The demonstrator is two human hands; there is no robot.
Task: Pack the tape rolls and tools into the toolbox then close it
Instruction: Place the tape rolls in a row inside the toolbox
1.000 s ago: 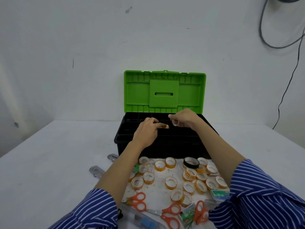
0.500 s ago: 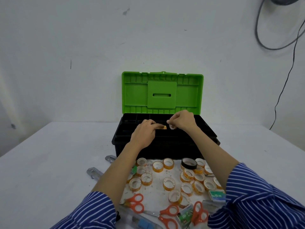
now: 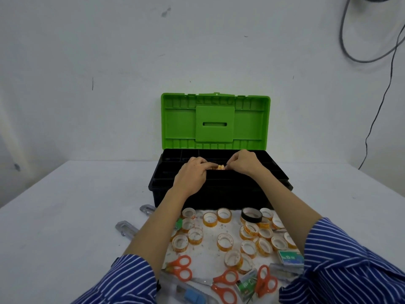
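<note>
While both hands point(image 3: 219, 170) pinch tape roll point(image 3: 220, 167) | toolbox point(image 3: 219, 194) open

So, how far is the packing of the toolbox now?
Early stage. The toolbox stands with its lid up. In hand: the left hand and right hand are placing tape over the tray. Left: many tape rolls, the black roll, the scissors and the other tools on the table, then closing the lid.
</note>
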